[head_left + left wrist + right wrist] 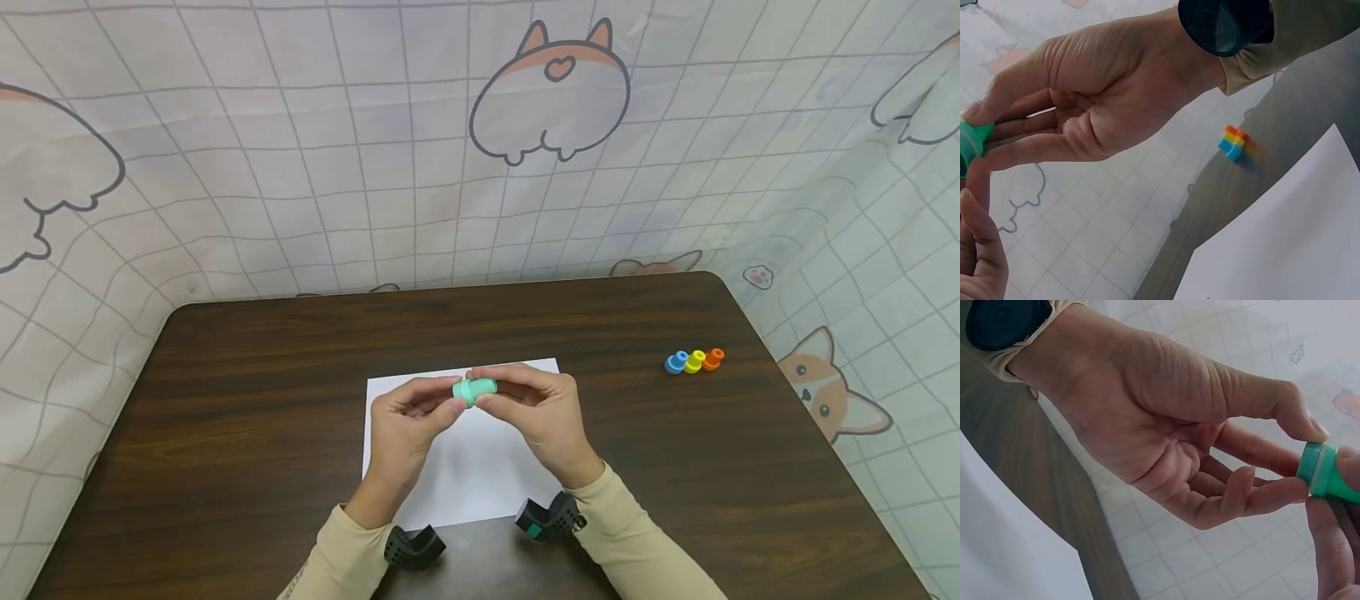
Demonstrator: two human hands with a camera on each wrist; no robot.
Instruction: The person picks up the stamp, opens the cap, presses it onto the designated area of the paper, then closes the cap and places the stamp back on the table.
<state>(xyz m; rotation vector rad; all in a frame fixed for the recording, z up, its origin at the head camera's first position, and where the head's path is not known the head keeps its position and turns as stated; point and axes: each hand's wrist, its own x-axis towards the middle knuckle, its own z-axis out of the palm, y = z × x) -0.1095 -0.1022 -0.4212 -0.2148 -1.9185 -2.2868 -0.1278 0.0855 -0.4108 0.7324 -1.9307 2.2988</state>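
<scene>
A small green cylinder (pixel 477 388) with a wider left end is held level above a white sheet of paper (pixel 480 467). The left hand (pixel 405 429) pinches the wider end between thumb and fingers, and the right hand (pixel 546 417) pinches the narrower end. In the left wrist view, the right hand (pixel 1104 94) reaches in to the cylinder (pixel 972 140) at the left edge, with the left hand's fingers (pixel 985 240) below. The right wrist view shows the left hand (pixel 1166 419) at the cylinder's ridged end (pixel 1319 469), with the right hand's fingers (pixel 1335 550) beside it.
Blue (pixel 677 362), yellow (pixel 694 361) and orange (pixel 713 359) pieces stand close together at the right of the dark wooden table (pixel 247 400). A white gridded cloth (pixel 337 167) with cartoon animals hangs behind and beside the table. Black devices sit on both wrists.
</scene>
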